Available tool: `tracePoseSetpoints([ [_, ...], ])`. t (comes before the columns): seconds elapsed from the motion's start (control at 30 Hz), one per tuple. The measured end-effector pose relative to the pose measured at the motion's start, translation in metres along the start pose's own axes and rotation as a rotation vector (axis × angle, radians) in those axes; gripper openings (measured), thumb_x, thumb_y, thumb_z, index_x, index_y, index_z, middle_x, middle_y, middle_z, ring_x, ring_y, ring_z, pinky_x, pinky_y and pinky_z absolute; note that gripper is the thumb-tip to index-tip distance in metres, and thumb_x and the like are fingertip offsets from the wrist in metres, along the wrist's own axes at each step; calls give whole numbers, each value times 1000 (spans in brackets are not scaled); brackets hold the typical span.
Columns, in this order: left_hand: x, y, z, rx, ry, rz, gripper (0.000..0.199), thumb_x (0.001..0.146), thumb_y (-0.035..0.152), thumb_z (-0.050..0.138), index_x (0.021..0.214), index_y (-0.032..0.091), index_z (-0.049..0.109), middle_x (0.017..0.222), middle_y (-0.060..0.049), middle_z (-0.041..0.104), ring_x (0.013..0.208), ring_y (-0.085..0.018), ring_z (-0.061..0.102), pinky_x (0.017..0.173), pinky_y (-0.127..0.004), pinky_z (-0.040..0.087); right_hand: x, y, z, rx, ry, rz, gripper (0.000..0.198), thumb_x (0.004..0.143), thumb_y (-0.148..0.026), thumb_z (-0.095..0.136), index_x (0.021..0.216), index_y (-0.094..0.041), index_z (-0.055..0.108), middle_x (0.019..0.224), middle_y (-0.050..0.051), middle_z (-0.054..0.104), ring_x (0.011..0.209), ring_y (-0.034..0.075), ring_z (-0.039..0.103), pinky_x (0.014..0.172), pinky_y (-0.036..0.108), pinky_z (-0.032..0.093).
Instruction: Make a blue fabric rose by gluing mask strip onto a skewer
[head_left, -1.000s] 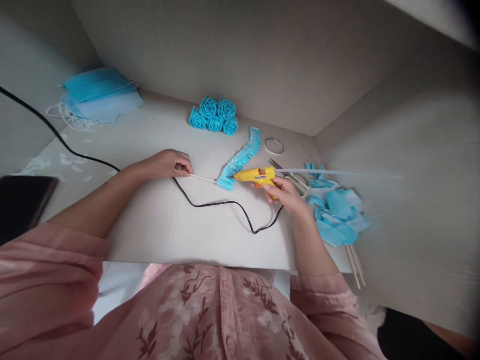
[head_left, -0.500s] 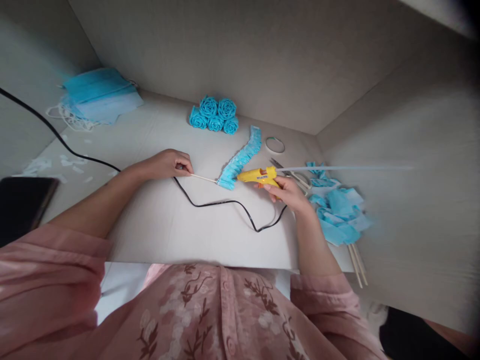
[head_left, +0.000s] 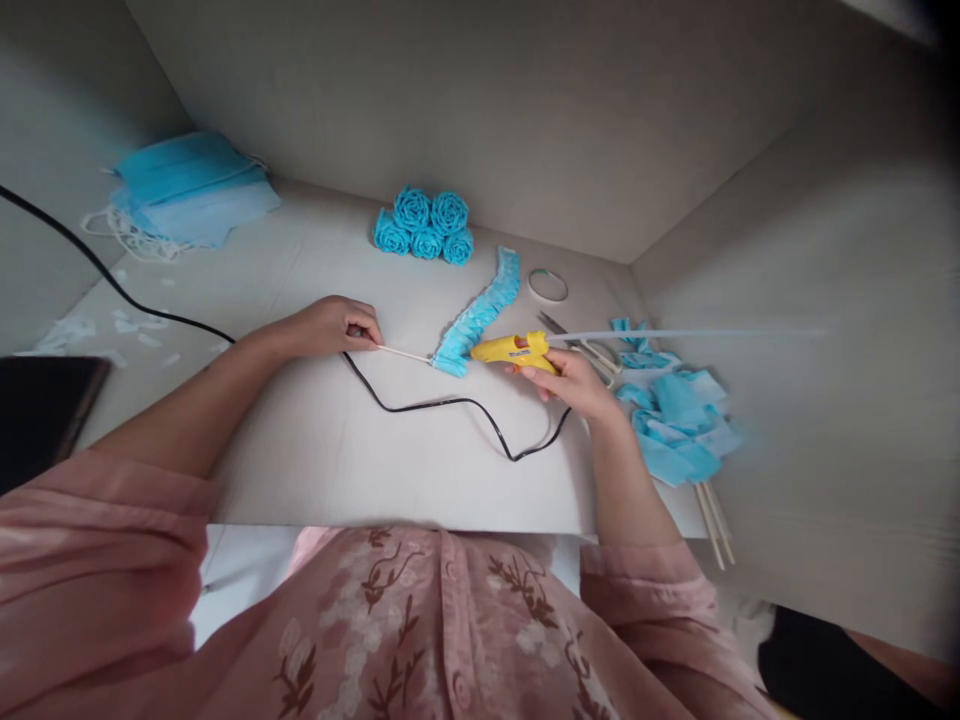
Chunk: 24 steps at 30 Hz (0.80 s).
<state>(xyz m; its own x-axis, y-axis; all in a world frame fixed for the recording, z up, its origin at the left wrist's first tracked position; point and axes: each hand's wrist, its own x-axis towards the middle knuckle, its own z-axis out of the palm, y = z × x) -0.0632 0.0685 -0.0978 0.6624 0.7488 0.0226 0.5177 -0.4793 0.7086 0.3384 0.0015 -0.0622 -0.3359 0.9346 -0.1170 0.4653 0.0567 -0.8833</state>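
Note:
My left hand (head_left: 345, 325) pinches one end of a thin wooden stick (head_left: 405, 354). The stick's far end meets the lower end of a ruffled blue strip (head_left: 480, 312), which lies slanting across the table. In my right hand (head_left: 566, 378) is a yellow glue gun (head_left: 514, 350), its nozzle pointing left beside the strip's lower end; I cannot tell whether it touches. A long clear glue stick (head_left: 675, 332) sticks out of the gun's back. Behind the strip, several rolled blue rosettes (head_left: 426, 225) are stacked in two rows.
A black cord (head_left: 420, 405) winds over the table (head_left: 390, 470). Blue face masks (head_left: 199, 190) are piled at the back left, near white scraps and a dark phone-like slab (head_left: 45, 410). To the right lie a white ring (head_left: 547, 286), scissors (head_left: 596, 360), blue scraps (head_left: 679, 420) and sticks (head_left: 715, 525).
The view has shifted very slightly. Both hands keep their holds, and the glue gun's nozzle stays by the strip's lower end.

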Motion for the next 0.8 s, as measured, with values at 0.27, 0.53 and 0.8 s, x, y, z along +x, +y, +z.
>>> tracePoseSetpoints([
  [0.27, 0, 2, 0, 11, -7, -14, 27, 86, 43, 65, 84, 19, 77, 83, -3, 69, 70, -12, 56, 64, -22, 41, 3, 2, 9, 51, -39, 2, 49, 79, -60, 73, 103, -18, 76, 104, 8, 79, 50, 10, 48, 48, 28, 44],
  [0.53, 0, 1, 0, -2, -3, -8, 25, 85, 40, 65, 84, 19, 77, 84, -3, 69, 71, -13, 57, 65, -24, 41, 4, 1, 8, -11, -66, -14, 43, 82, -57, 70, 99, -18, 77, 76, 3, 73, 48, 12, 49, 49, 27, 42],
  [0.8, 0, -1, 0, -12, -2, -4, 25, 85, 42, 65, 85, 19, 77, 84, -3, 69, 71, -13, 56, 65, -24, 41, 2, 1, 4, 5, -66, -10, 37, 82, -53, 73, 98, -20, 76, 103, 6, 79, 50, 10, 49, 51, 28, 44],
])
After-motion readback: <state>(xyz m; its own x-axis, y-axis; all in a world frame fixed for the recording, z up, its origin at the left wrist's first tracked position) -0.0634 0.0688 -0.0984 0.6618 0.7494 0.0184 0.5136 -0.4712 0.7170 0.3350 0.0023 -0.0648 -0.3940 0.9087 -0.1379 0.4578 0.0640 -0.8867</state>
